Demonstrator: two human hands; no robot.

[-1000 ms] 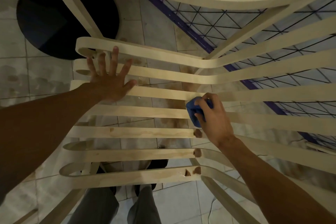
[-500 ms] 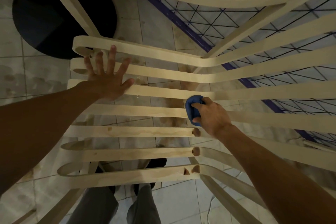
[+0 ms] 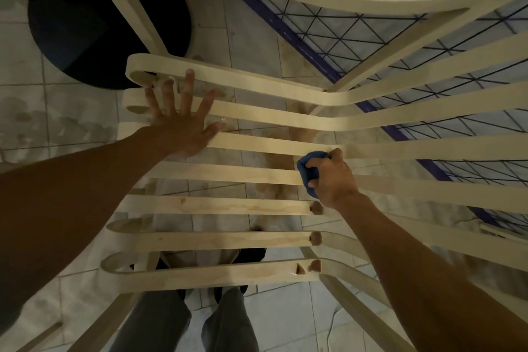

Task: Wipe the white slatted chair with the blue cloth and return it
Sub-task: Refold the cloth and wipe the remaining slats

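Slats of the white slatted chair [image 3: 243,174] fill most of the view, pale and curved. They run out of the picture at the right edge and the top, so the chair's whole outline cannot be made out.

The right hand [image 3: 333,180] is at the middle of the seat, where the slats bend. Its grip is curled round the blue cloth [image 3: 310,171], which is bunched up and pressed to a slat. Most of the cloth is hidden under the fingers and palm, and only its left side shows.

The left hand [image 3: 178,126] lies flat on the slats to the far left. Its grip is spread wide and holds nothing, with the palm on one slat and the fingertips reaching across the next. Both forearms are cut off by the near edges.

Brown marks [image 3: 315,207] sit on the three nearest slats, just near of the right wrist. Whether they are dirt or holes cannot be told.

A round black object [image 3: 71,31] stands far left, dim and partly hidden behind the chair's frame, and what it is cannot be told. A wire grid [image 3: 371,37] with a purple bar lies far right behind the slats, cut off at the top.

The stained tiled floor [image 3: 71,128] shows through the gaps. Grey trouser legs [image 3: 160,320] enter at the near edge. Dark shoes [image 3: 251,254] are mostly hidden under the nearest slats.
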